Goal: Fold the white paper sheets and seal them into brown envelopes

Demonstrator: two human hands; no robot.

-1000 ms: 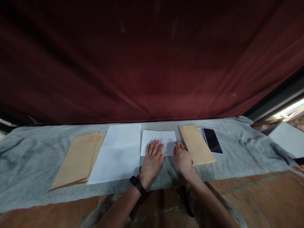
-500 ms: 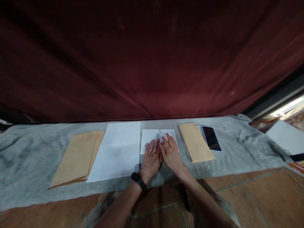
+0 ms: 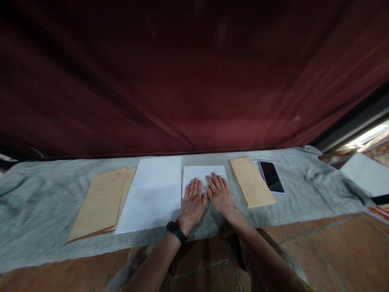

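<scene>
A small folded white paper (image 3: 203, 172) lies on the grey cloth (image 3: 36, 202) in front of me. My left hand (image 3: 193, 200), with a black band at the wrist, rests flat on its near left part, fingers stretched out. My right hand (image 3: 219, 194) lies flat beside it on the paper's near right part, fingers spread. The two hands almost touch at the thumbs. Neither hand holds anything.
A larger white sheet (image 3: 152, 194) lies left of the small paper, and brown envelopes (image 3: 101, 202) lie further left. Right of my hands are another brown envelope (image 3: 251, 181) and a dark phone (image 3: 271, 176). A red curtain (image 3: 194, 73) hangs behind; tiled floor (image 3: 334, 251) lies near me.
My right hand moved left from the edge of the right-hand brown envelope onto the small paper and flattened beside my left hand. The left hand has barely shifted.
</scene>
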